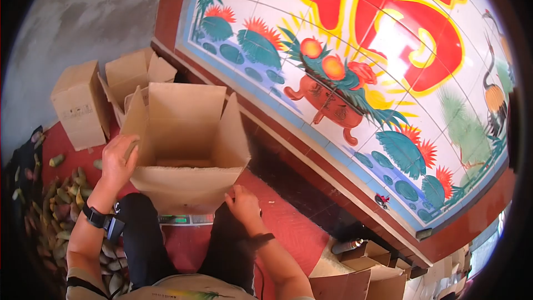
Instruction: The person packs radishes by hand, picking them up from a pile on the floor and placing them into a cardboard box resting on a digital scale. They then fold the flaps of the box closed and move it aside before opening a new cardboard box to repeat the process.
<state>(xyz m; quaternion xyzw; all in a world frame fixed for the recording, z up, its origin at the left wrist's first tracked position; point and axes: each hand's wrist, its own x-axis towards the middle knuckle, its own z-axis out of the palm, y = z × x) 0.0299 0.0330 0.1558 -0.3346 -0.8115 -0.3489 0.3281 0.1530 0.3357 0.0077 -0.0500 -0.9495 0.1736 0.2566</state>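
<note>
An open cardboard box [186,136] stands in front of my knees with its flaps raised or folded outward; its visible inside shows bare cardboard. My left hand [118,162] is closed on the left flap, with the thumb on the near side. At the lower right corner of the front flap, my right hand [243,204] has its fingers curled against the cardboard edge. Below the box, between my legs, part of a flat device with a green display [176,219] peeks out; the box hides the rest.
Elongated greenish and pinkish produce [61,205] lies heaped on the red floor [288,222] at left. Behind stand a taller carton [80,105] and another open carton [125,72]. A painted tile wall [266,83] runs along the right; more cartons [361,283] and a spray can [348,246] sit lower right.
</note>
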